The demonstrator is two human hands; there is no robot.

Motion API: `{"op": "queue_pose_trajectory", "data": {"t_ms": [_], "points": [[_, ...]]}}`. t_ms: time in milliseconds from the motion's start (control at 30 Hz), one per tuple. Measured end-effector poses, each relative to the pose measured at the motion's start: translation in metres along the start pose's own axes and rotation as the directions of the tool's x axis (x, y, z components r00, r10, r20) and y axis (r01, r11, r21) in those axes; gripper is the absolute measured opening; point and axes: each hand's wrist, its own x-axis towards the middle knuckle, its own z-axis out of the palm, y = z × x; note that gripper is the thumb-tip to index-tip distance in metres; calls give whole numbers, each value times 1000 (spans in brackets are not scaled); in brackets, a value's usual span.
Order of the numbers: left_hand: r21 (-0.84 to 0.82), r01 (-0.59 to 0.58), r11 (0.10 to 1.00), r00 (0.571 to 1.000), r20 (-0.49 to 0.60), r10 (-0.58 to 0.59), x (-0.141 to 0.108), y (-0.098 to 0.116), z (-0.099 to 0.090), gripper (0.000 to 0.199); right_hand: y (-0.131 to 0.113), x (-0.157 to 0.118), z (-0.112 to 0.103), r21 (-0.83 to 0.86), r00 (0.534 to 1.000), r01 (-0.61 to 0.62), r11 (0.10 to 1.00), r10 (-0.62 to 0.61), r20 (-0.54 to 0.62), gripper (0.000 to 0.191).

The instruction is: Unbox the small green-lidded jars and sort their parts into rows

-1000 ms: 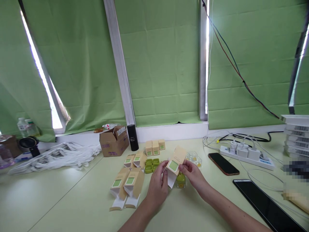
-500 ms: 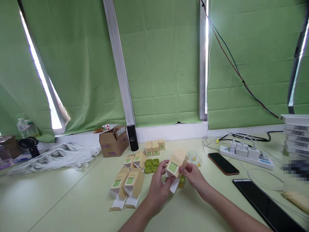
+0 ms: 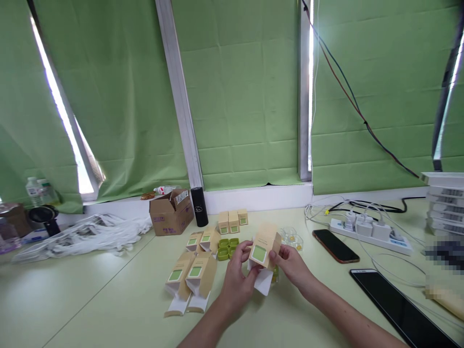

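Note:
A tan carton with a green square on its face is held up between both hands, its white end flap hanging open toward me. My left hand grips its left side and lower edge. On its right side my right hand pinches it. Left of the hands lie open tan cartons with white flaps out. Small green containers sit between those and the held carton. Behind the right hand are clear plastic pieces, and a green item is partly hidden under the carton.
Small closed boxes stand at the back, near a black cylinder and a brown cardboard box. White straps lie left. Phone, power strip, black tablet and cables lie right.
The held carton has tilted slightly, and its white flap now shows wider and hangs a little lower. Both hands keep nearly the same place.

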Motion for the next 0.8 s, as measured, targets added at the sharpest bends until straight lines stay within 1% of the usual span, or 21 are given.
{"op": "queue_pose_trajectory", "data": {"t_ms": [100,200,333,400,467,633,800], "points": [[-32,5,999,1000,21,-4,0,2,1,51,-6,-2,0,5,1000,-20,1000,20,-23,65],[-92,1,996,1000,22,2,-1,2,0,49,-12,-5,1,8,999,-42,999,42,-22,62],[-249,48,967,998,51,-36,0,1,-1,57,-16,-8,2,33,997,-71,997,72,-19,60],[-327,68,943,997,68,-48,1,1,-2,60,-18,-9,2,49,996,-75,996,77,-38,60],[-363,65,929,997,62,-46,2,2,-2,60,-20,-9,2,63,994,-75,995,80,-70,60],[-281,54,958,997,-41,-68,7,5,-4,59,-25,-9,1,105,987,-75,992,89,-138,61],[-218,92,972,992,-67,-109,10,8,-5,53,-27,-11,1,133,986,-85,987,103,-132,60]]}}
